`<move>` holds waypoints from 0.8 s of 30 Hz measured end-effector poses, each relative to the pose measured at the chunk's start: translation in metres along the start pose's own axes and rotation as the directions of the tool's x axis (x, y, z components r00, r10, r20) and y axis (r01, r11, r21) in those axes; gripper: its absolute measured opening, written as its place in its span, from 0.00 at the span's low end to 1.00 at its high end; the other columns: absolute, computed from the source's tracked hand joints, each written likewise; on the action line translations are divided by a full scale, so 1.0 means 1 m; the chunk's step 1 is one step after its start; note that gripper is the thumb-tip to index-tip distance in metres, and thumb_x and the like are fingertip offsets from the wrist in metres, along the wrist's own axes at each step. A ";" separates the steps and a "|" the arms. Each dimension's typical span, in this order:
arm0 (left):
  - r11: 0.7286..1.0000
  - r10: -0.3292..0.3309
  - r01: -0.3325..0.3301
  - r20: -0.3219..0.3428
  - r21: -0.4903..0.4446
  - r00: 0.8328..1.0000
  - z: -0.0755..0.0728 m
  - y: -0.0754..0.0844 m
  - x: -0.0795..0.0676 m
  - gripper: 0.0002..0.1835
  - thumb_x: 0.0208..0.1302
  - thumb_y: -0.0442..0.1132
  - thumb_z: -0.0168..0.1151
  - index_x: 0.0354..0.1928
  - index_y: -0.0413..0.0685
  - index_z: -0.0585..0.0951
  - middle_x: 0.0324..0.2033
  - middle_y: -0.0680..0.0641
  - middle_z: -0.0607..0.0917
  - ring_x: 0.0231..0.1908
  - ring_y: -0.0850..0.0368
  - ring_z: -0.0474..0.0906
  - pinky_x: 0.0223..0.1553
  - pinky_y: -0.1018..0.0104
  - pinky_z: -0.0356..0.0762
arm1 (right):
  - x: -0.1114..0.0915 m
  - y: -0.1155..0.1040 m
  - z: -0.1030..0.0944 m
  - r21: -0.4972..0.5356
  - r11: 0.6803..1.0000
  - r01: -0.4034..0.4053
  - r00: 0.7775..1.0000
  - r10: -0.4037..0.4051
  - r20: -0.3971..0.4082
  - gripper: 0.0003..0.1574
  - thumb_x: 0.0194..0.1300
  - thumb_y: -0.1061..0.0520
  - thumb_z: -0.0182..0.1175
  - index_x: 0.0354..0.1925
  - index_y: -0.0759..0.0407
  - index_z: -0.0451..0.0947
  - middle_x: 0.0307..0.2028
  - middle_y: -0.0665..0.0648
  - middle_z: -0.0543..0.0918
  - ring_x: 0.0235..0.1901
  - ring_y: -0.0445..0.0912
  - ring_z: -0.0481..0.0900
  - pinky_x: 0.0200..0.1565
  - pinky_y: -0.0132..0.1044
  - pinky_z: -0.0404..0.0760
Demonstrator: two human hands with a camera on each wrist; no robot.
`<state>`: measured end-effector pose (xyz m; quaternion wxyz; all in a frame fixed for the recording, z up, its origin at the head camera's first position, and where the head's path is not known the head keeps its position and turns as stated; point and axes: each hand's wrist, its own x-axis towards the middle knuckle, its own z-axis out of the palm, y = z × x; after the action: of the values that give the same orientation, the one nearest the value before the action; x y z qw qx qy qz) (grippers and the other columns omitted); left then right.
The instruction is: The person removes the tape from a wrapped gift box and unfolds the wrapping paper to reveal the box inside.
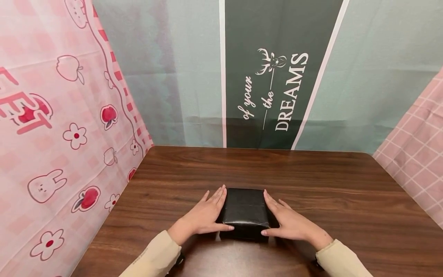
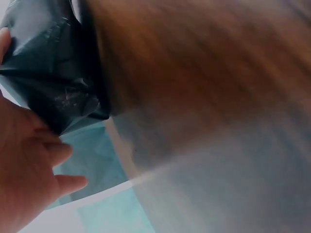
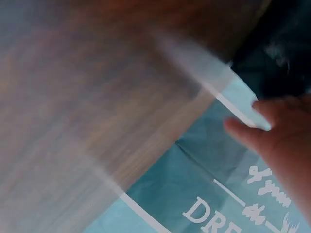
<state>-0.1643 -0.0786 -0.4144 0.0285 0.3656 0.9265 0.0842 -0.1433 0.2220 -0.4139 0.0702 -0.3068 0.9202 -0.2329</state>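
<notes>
Box (image 1: 246, 207) between left grip (image 1: 207, 214), right grip (image 1: 291, 222)

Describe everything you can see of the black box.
The black box is a squat block with a glossy, creased covering that looks like plastic; a faint line crosses its top. No opening shows. The left wrist view shows small pale marks or glints near one corner. It appears to rest flat on the wooden table, the left hand and right hand touching opposite sides, thumbs at its near face.
</notes>
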 end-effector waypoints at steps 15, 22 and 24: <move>0.867 -0.112 0.124 0.054 -0.482 0.992 -0.038 0.010 0.005 0.30 0.72 0.61 0.36 0.15 0.52 0.64 0.12 0.56 0.60 0.16 0.63 0.56 0.23 0.68 0.62 | 0.011 -0.008 -0.028 0.534 0.844 -0.047 0.994 -0.014 0.110 0.29 0.77 0.51 0.37 0.27 0.57 0.79 0.21 0.42 0.74 0.24 0.34 0.71 0.31 0.31 0.72; 0.968 -0.162 0.072 -0.378 -0.242 0.911 -0.033 0.007 0.017 0.22 0.72 0.51 0.47 0.53 0.44 0.81 0.47 0.45 0.84 0.41 0.52 0.82 0.41 0.55 0.78 | 0.029 -0.012 -0.030 0.347 0.931 -0.114 0.970 0.179 -0.162 0.26 0.74 0.44 0.44 0.47 0.61 0.81 0.27 0.51 0.79 0.31 0.44 0.76 0.37 0.39 0.74; 0.995 -0.003 -0.055 -0.562 -0.086 0.827 -0.030 0.008 0.011 0.19 0.71 0.46 0.50 0.54 0.43 0.80 0.52 0.44 0.82 0.47 0.50 0.81 0.45 0.54 0.76 | 0.025 -0.020 -0.026 0.219 0.975 -0.032 0.952 0.097 -0.291 0.24 0.73 0.47 0.47 0.56 0.58 0.76 0.40 0.55 0.83 0.42 0.48 0.79 0.45 0.38 0.74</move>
<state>-0.1707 -0.0696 -0.3831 -0.2279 0.3354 0.8837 0.2339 -0.1601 0.2034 -0.3812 -0.0302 -0.2285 0.8996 -0.3709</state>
